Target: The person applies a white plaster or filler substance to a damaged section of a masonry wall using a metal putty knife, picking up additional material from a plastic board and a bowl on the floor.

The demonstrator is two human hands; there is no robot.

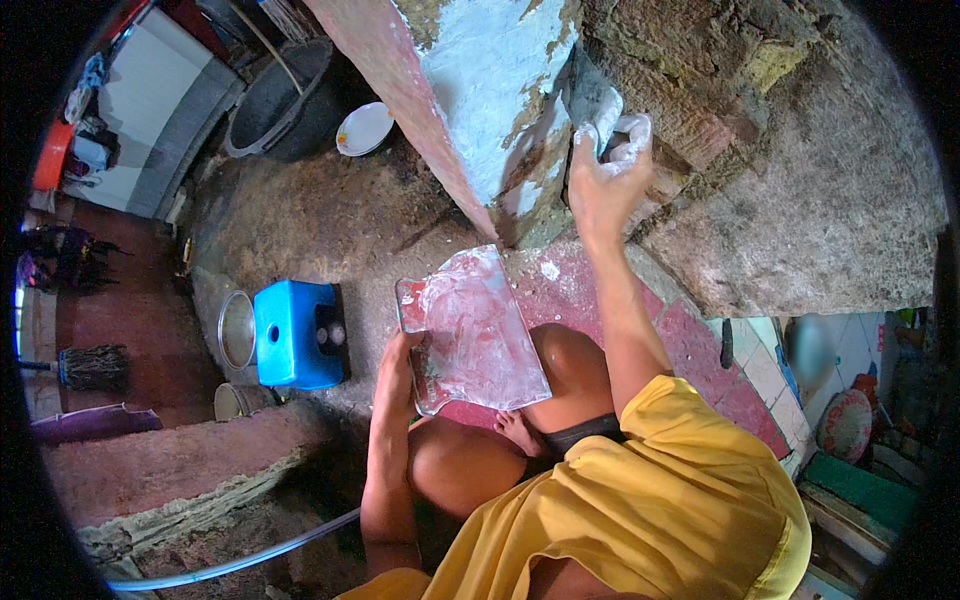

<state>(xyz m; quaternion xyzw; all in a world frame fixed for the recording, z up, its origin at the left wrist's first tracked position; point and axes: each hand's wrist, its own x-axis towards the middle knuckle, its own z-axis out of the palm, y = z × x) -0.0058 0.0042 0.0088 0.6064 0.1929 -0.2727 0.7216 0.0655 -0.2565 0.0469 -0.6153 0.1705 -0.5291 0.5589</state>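
Observation:
My left hand grips the edge of a flat reddish board, which is smeared with white plaster and held over my knees. Ahead and to the right, my right hand is closed on a putty knife, its grey blade against the corner of the wall. White plaster coats the fingers of this hand. Beside the blade, the wall face is partly covered with pale bluish-white plaster, and brown patches show through near the corner. Part of the blade is hidden by my fingers.
To the left stands a blue plastic stool beside a round metal pan. Farther back are a white plate and a large black tub. Rough bare wall rises on the right. A pale hose runs at lower left.

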